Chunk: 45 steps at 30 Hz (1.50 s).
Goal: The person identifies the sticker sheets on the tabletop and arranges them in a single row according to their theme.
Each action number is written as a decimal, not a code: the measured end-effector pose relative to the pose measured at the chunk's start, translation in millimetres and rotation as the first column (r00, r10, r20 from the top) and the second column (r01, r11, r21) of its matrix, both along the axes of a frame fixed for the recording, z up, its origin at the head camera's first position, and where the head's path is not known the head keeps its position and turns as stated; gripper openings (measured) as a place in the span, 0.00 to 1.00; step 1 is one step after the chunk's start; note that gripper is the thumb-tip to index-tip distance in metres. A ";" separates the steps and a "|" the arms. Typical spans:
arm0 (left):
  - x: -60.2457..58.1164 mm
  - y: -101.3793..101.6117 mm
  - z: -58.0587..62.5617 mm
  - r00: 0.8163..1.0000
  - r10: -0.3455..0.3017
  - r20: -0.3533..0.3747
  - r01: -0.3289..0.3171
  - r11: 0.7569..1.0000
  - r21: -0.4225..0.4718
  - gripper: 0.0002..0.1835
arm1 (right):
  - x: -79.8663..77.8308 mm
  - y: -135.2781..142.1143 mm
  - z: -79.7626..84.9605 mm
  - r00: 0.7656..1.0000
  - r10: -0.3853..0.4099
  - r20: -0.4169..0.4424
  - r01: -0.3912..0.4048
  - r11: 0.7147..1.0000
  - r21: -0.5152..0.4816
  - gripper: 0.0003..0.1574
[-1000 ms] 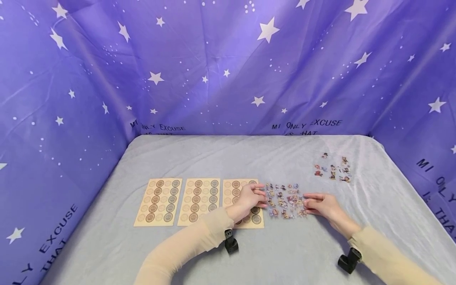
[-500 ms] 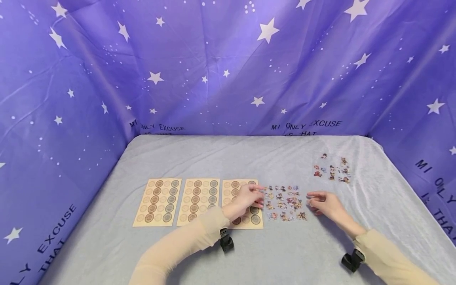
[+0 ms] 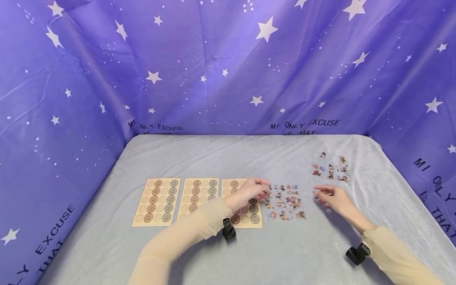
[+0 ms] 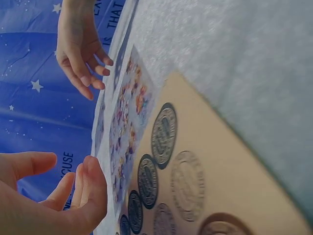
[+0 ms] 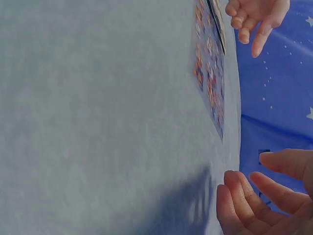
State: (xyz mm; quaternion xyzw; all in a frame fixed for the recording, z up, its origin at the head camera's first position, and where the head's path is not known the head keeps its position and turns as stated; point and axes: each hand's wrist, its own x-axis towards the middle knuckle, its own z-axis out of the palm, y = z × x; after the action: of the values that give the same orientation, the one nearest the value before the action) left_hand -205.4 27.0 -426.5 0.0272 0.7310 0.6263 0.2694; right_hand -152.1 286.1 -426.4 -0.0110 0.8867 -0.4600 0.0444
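A clear sticker sheet [image 3: 285, 202] printed with small colourful figures lies flat on the grey cloth. My left hand [image 3: 250, 192] hovers at its left edge, above a tan sheet [image 3: 257, 221] of round seal stickers, and hides part of that sheet. In the left wrist view, that hand's fingers [image 4: 93, 186] are relaxed, with nothing between thumb and fingertips. To the right of the clear sheet, my right hand [image 3: 335, 199] is raised off the cloth. Its loosely bent fingers [image 5: 244, 200] hold nothing in the right wrist view, and its shadow falls below.
Two more tan sheets of round stickers, one farthest left [image 3: 156, 202] and one in the middle [image 3: 198, 194], lie in a row. A second clear figure sheet [image 3: 331, 168] lies at the back right. Purple star-printed curtains [image 3: 228, 79] stand around the table.
My right hand has let go of the clear sheet's right edge and moved right and away from it. My left hand has lifted slightly. The sheet now lies flat on the cloth.
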 end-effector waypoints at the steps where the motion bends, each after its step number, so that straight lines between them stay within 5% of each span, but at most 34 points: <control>1: -1.6 1.7 0.5 1.000 0.000 0.001 0.000 1.000 0.003 0.15 | -0.5 1.8 1.0 1.000 -0.003 -0.008 0.003 1.000 0.005 0.24; 25: -24.4 45.5 13.4 0.989 -0.112 -0.099 0.116 0.993 0.032 0.19 | -17.0 53.7 4.8 0.984 -0.119 -0.134 0.130 0.988 0.080 0.24; 38: -36.4 72.8 -1.2 0.995 -0.043 -0.090 0.049 0.997 0.067 0.17 | -30.4 75.8 2.4 0.973 -0.188 -0.137 0.204 0.972 0.115 0.25; 45: -36.5 94.9 -2.0 0.997 0.024 -0.072 -0.016 0.994 0.109 0.16 | -36.2 88.8 3.8 0.967 -0.220 -0.125 0.226 0.973 0.035 0.27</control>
State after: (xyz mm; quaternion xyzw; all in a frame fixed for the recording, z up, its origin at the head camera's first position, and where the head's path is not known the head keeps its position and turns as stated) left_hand -241.9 121.9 -428.5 0.0575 0.7056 0.6662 0.2344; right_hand -188.3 374.9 -422.5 0.0622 0.8943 -0.4388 -0.0610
